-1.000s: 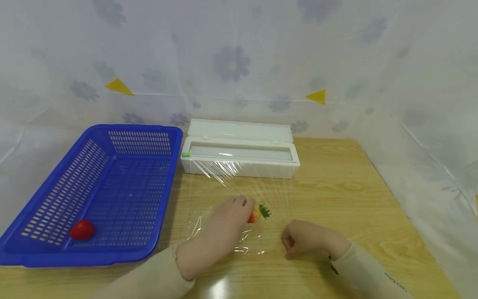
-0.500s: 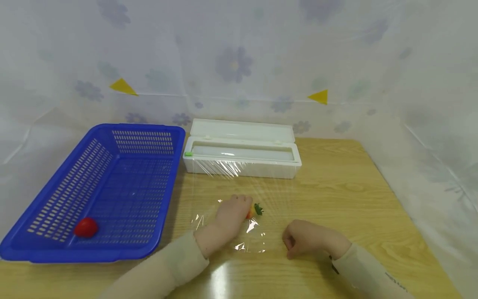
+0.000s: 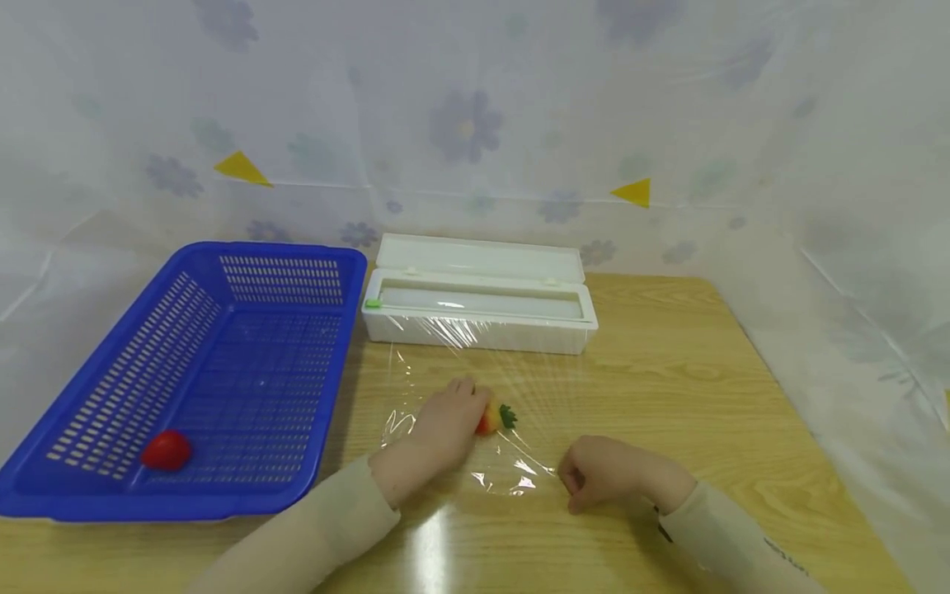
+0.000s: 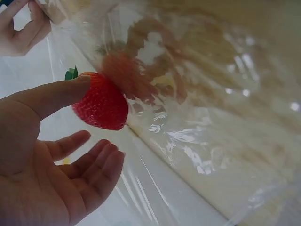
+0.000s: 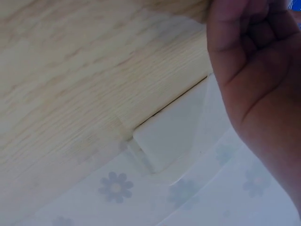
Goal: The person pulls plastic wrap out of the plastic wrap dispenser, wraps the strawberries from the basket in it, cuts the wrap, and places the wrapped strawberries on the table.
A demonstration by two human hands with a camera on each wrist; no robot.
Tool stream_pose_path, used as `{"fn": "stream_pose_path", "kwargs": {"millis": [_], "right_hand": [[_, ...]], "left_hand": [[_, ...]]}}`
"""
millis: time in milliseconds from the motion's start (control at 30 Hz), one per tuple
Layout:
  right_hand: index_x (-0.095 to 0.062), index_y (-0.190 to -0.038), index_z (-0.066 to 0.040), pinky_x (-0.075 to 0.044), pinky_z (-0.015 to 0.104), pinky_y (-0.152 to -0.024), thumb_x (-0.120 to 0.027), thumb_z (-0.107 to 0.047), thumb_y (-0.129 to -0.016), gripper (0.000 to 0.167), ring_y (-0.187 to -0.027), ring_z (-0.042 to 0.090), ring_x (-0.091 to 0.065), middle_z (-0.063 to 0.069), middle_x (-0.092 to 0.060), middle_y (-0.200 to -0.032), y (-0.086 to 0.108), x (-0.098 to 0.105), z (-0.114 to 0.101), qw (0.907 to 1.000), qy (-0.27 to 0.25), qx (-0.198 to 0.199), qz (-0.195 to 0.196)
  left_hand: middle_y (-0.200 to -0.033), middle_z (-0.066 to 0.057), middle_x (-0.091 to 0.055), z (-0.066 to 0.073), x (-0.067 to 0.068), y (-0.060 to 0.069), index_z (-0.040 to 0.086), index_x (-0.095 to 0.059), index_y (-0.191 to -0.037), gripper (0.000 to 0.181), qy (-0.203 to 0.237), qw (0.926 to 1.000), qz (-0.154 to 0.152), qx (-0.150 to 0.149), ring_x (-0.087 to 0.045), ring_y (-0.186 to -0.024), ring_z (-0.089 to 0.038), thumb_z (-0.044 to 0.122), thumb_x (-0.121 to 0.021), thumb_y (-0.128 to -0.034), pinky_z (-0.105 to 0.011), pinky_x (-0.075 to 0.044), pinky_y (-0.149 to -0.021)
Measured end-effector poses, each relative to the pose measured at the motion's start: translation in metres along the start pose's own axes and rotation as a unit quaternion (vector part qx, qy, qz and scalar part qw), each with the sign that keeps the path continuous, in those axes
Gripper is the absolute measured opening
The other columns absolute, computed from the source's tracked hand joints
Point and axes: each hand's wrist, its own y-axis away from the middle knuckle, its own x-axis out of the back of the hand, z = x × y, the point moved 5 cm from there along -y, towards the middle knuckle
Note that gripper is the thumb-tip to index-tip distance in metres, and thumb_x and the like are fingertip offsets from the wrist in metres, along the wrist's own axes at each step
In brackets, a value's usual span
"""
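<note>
A toy strawberry (image 3: 488, 417) with green leaves lies on a sheet of clear plastic wrap (image 3: 512, 462) on the table. The wrap runs from the open white wrap box (image 3: 475, 328) toward the front. My left hand (image 3: 445, 421) is at the strawberry's left side. In the left wrist view, the left hand's thumb (image 4: 61, 96) lies against the strawberry (image 4: 103, 103), while the other fingers stand apart from it, loosely bent. My right hand (image 3: 612, 474) has its fingers curled at the wrap's right front corner and pinches it; its fingertips are partly hidden.
On the left stands a blue basket (image 3: 337, 396) with a red, round item (image 3: 166, 450) inside. The box lid (image 3: 478, 257) leans back behind the box. A flower-patterned sheet (image 3: 475, 124) hangs behind and at both sides of the wooden table (image 3: 668, 371).
The strawberry has shifted a little to the left. My left hand has drawn leftward, showing more of the strawberry. New creases appear in the wrap, while my right hand has stayed in place.
</note>
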Motion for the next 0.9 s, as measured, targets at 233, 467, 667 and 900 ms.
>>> {"fn": "stream_pose_path", "kwargs": {"millis": [233, 467, 667, 900], "right_hand": [[-0.045, -0.063, -0.015, -0.032, 0.016, -0.05, -0.078, -0.015, -0.066, 0.033, -0.054, -0.002, -0.035, -0.016, -0.039, -0.058, 0.0, 0.003, -0.003, 0.9994, 0.03, 0.001, 0.017], [-0.047, -0.069, -0.016, -0.029, 0.015, -0.052, -0.074, -0.012, -0.066, 0.027, -0.057, -0.003, -0.033, -0.015, -0.038, -0.062, 0.001, 0.005, -0.002, 0.9982, 0.044, 0.032, 0.027], [-0.052, -0.071, -0.019, -0.033, 0.014, -0.054, -0.068, -0.01, -0.078, 0.019, -0.059, -0.004, -0.036, -0.017, -0.042, -0.065, 0.004, 0.004, 0.005, 0.9978, 0.044, 0.035, 0.036], [-0.056, -0.072, -0.024, -0.036, 0.016, -0.057, -0.063, -0.012, -0.083, 0.018, -0.06, -0.004, -0.038, -0.018, -0.045, -0.065, 0.01, 0.009, 0.008, 0.9956, 0.052, 0.025, 0.073]], "left_hand": [[-0.119, -0.012, -0.051, 0.003, -0.003, 0.022, 0.002, -0.046, -0.125, 0.072, -0.024, 0.9984, -0.045, -0.026, -0.051, -0.109, -0.027, 0.037, -0.076, -0.0695, -0.038, -0.05, -0.089], [-0.101, -0.007, -0.055, -0.003, -0.007, 0.043, 0.008, -0.057, -0.098, 0.046, -0.104, 0.9922, -0.053, -0.044, -0.054, -0.093, -0.023, 0.035, -0.075, -0.066, -0.036, -0.05, -0.073], [-0.086, -0.007, -0.056, -0.01, -0.005, 0.056, 0.009, -0.063, -0.084, 0.009, -0.128, 0.9886, -0.068, -0.04, -0.054, -0.077, -0.02, 0.015, -0.066, -0.078, -0.032, -0.045, -0.061], [-0.083, -0.006, -0.058, -0.007, 0.0, 0.057, 0.01, -0.062, -0.083, 0.003, -0.157, 0.9845, -0.071, -0.031, -0.055, -0.075, -0.02, 0.011, -0.063, -0.0802, -0.032, -0.046, -0.063]]}}
